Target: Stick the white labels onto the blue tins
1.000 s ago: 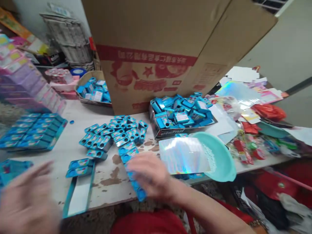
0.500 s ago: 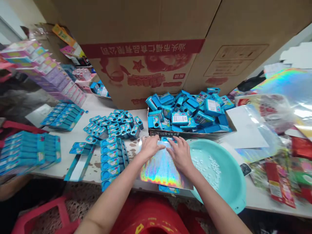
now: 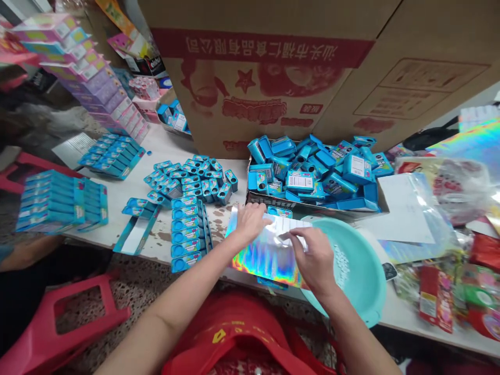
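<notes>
A shiny rainbow-reflecting sticker sheet lies in front of me at the table's near edge. My left hand grips its upper left part, fingers curled over the top edge. Over the sheet's right side, my right hand is closed in a pinch on a small clear sticker at the fingertips; its exact outline is hard to see. Just beyond the top edge lies a blue box, partly covered by the sheet. More blue packaging pokes out below the sheet.
Behind stands a carton of blue boxes, backed by large cardboard boxes. A turquoise basin with small white pieces is at right. Blue boxes stand in rows at left. A red stool and another person's arm are further left.
My right hand has moved from the sheet's top to its right side and closed into a pinch. The left hand stays at the sheet's upper left. The camera view has shifted.
</notes>
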{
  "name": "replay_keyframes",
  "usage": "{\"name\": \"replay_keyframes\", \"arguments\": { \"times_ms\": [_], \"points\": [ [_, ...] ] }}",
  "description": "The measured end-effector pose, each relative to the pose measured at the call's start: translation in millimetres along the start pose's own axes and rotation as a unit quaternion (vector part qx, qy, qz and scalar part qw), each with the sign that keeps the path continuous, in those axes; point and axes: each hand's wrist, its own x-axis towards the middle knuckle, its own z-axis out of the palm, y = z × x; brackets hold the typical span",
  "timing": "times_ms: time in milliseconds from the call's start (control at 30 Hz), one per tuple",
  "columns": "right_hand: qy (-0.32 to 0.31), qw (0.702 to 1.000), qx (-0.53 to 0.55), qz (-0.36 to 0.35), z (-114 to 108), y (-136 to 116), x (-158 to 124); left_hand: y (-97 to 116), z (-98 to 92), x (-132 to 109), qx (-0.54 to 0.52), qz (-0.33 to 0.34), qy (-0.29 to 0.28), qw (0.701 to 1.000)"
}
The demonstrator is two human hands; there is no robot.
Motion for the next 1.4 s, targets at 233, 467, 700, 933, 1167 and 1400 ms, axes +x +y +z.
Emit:
{"name": "replay_keyframes", "arguments": {
  "times_ms": [233, 467, 700, 933, 1167, 1400],
  "points": [
    [-0.015, 0.969, 0.174, 0.178, -18.2, -58.0, 9.9, -6.2, -32.8, -71.0, -0.411, 0.085, -0.067, 0.905],
    [-0.095, 0.879, 0.359, 0.299, 68.4, -141.0, -24.0, -89.3, -77.6, -162.1, -0.324, -0.101, -0.047, 0.939],
    [-0.117, 0.891, 0.311, 0.309, 135.1, -186.4, -61.9, -162.6, -75.4, -201.7, -0.243, -0.142, -0.071, 0.957],
    [-0.064, 0.910, 0.269, 0.308, 151.5, -188.3, -74.3, -187.5, -40.9, -200.3, -0.384, -0.145, -0.059, 0.910],
    [-0.088, 0.862, 0.323, 0.381, 152.5, -183.9, -74.4, -183.6, 15.2, -198.7, -0.453, -0.267, -0.045, 0.849],
    [-0.119, 0.883, 0.339, 0.301, 119.8, -171.1, -51.6, -168.5, -61.9, -208.3, 0.092, -0.293, -0.136, 0.942]
  ]
}}
